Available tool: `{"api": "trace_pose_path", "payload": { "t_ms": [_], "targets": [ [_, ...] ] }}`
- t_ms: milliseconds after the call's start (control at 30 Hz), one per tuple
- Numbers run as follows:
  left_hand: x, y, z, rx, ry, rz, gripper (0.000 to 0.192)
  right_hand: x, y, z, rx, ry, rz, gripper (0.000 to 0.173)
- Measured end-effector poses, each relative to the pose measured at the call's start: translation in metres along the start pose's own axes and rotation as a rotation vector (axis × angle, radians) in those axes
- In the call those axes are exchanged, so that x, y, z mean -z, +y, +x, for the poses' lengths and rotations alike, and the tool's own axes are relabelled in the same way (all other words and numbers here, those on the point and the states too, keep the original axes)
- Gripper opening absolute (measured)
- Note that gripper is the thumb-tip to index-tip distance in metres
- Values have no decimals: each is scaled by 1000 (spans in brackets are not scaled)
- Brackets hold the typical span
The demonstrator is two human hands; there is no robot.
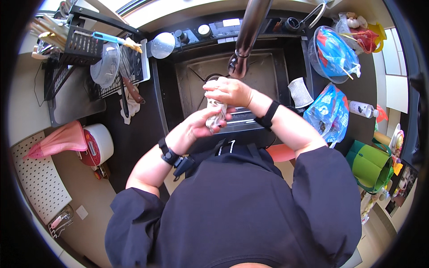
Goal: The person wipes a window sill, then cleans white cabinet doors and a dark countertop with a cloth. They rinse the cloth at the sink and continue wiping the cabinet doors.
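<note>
A bunched, wet-looking white cloth (216, 117) is squeezed between both hands above the near part of the kitchen sink (194, 87). My left hand (204, 124) grips its lower end from the left, fingers curled round it. Over the upper end, my right hand (228, 91) is closed, palm down. Just beyond the hands the dark metal faucet (246, 37) reaches down over the basin; no running water can be made out. The part of the cloth inside the fingers is hidden.
Left of the sink stand a dish rack (145, 63), a utensil holder (82, 47) and a rice cooker (100, 144). To the right are a white ribbed cloth (300, 92), blue plastic bags (330, 110), a clear bottle (362, 109) and a green bag (368, 164).
</note>
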State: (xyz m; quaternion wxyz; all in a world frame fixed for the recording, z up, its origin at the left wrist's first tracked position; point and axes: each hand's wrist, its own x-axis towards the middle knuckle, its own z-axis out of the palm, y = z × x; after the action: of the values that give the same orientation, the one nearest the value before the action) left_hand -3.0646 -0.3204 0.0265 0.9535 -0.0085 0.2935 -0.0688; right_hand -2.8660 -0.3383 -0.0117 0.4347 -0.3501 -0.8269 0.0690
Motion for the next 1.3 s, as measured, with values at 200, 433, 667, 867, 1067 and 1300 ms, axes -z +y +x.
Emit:
{"api": "trace_pose_path", "payload": {
  "t_ms": [200, 433, 667, 867, 1067, 1300],
  "targets": [
    [32, 56, 15, 27, 423, 893, 14, -21, 6, 6, -240, -483, -253, 35],
    [62, 87, 49, -125, 604, 2385, 30, -69, -1, 5, -884, -706, -218, 18],
    [39, 93, 38, -43, 548, 2704, 17, -101, 2, -1, -1201, -760, 97, 28],
    [16, 109, 14, -217, 137, 2968, 15, -92, -17, 4, -1733, -400, 1147, 15],
    [1, 128, -14, -698, -113, 3019, 14, -81, -42, 23, -1629, 26, 2111, 18],
    [14, 132, -21, -1218, -115, 2890, 17, -76, -57, 43, -1387, 137, 2486, 15]
  ]
}}
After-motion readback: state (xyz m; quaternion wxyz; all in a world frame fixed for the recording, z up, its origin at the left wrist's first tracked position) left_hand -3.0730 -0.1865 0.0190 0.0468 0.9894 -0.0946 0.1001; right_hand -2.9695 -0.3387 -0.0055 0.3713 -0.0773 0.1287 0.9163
